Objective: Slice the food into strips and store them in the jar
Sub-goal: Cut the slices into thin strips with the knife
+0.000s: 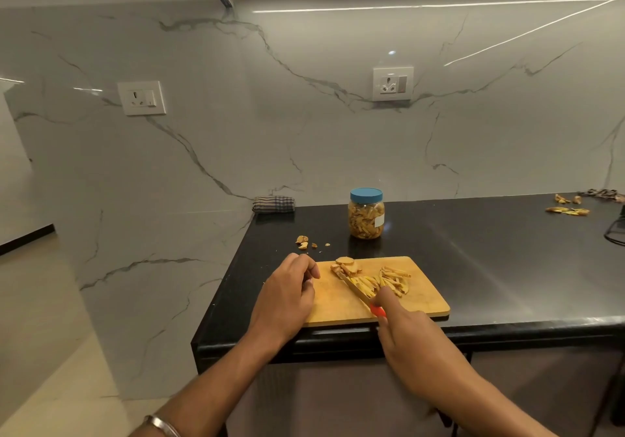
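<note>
We stood at the corner of a black tabletop with a wooden cutting board laid near its front edge. Our right hand was curled round the red handle of a knife, its forefinger stretched along the top toward the blade, and the blade lay slanted across the board with its tip among the uncut pieces. Our left hand rested at the board's left edge with its fingers curled under; whether they pinched anything we could not tell, for the knuckles hid the fingertips. A metal bangle sat on that wrist.

On the board, just right of the blade, lay a loose heap of yellow strips. At the board's far left stood a few thicker slices, still whole, touching the knife tip.

Behind the board, well apart from both hands, the jar stood upright on the tabletop, its blue lid on and its clear body filled nearly to the top with strips.

Some brownish scraps lay on the tabletop left of the jar, and more peelings lay far to the right. A folded checked cloth sat against the marble wall, which carried two sockets.
</note>
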